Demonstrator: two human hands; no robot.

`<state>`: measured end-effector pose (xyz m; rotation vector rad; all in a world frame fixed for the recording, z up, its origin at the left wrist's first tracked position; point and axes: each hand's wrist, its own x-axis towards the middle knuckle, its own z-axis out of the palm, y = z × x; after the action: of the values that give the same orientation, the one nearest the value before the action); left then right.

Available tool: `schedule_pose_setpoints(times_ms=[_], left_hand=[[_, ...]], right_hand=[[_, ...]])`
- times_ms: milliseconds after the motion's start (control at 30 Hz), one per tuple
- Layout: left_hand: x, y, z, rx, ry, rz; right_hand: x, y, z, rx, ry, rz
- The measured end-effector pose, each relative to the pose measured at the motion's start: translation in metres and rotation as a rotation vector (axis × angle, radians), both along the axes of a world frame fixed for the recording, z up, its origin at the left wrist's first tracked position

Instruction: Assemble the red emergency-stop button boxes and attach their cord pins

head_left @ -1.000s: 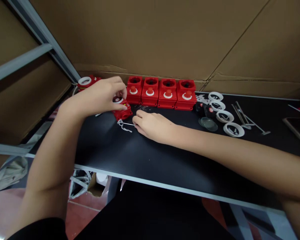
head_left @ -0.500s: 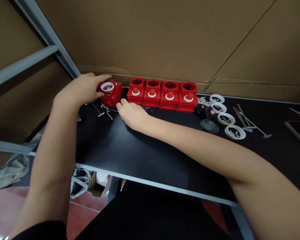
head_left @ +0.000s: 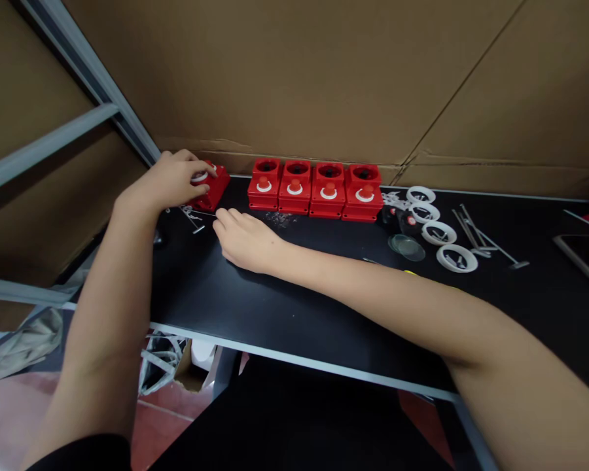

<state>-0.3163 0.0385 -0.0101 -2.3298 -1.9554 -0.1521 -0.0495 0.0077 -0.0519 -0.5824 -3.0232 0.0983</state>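
Note:
My left hand (head_left: 179,176) curls its fingers around a red housing (head_left: 219,188) at the left back of the table, covering much of its top and its white ring. To the right, just in front of that housing, my right hand (head_left: 245,239) is closed with its knuckles up; a thin metal rod (head_left: 207,213) shows at its fingertips, the rest hidden. Under the left hand lie small silvery parts (head_left: 189,212) and a T-handle wrench (head_left: 198,229). Several more red housings (head_left: 294,188), each with a round opening and a red knob in a white collar, stand in a row.
On the right lie white rings (head_left: 456,258) holding small parts, clear glass discs (head_left: 406,246), black parts (head_left: 407,221) and T-handle wrenches (head_left: 485,239). A dark flat device (head_left: 584,255) is at the right edge. Cardboard (head_left: 294,78) walls the back; a metal frame (head_left: 78,72) rises left.
The red housing under my left hand has shifted left and turned, away from the row. My right hand has moved left and nearer to me, uncovering fine debris before the row.

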Motion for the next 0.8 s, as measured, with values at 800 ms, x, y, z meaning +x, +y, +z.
schedule_pose_setpoints(times_ms=[800], left_hand=[[0.177,-0.041,-0.042,0.105,-0.053,-0.629]], right_hand=[[0.367,0.089,0.040,0.183,0.828,-1.426]])
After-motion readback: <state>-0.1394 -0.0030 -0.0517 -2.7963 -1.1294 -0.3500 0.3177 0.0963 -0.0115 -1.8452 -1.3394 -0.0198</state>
